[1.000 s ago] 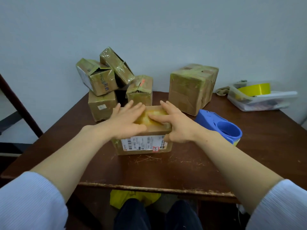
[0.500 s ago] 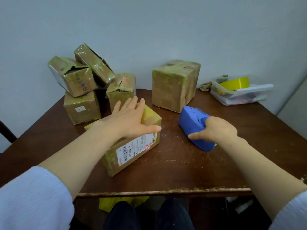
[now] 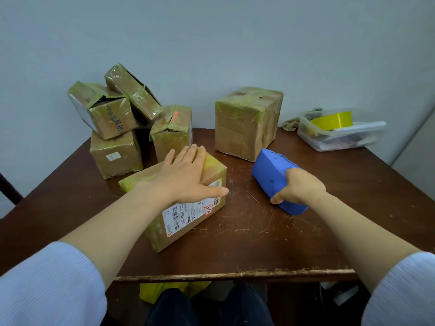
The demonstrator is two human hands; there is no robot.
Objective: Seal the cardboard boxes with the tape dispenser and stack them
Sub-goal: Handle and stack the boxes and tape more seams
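Note:
A flat cardboard box (image 3: 188, 222) with a white shipping label lies skewed on the brown table (image 3: 259, 243). My left hand (image 3: 186, 177) rests flat on its top, fingers straight, thumb out to the right. To the right, my right hand (image 3: 299, 188) grips the near end of the blue tape dispenser (image 3: 270, 172), which sits on the table. A large taped box (image 3: 247, 123) stands behind the dispenser. At the back left is a loose pile of several small taped boxes (image 3: 117, 123).
A clear plastic container (image 3: 341, 135) holding a yellow tape roll (image 3: 334, 118) sits at the back right beside a cloth. The table's worn front edge (image 3: 235, 274) runs near my knees. A yellow object (image 3: 164, 290) lies under the table. The wall is close behind.
My right hand left the box and took hold of the blue dispenser. The box turned askew under my left hand. The view shifted slightly.

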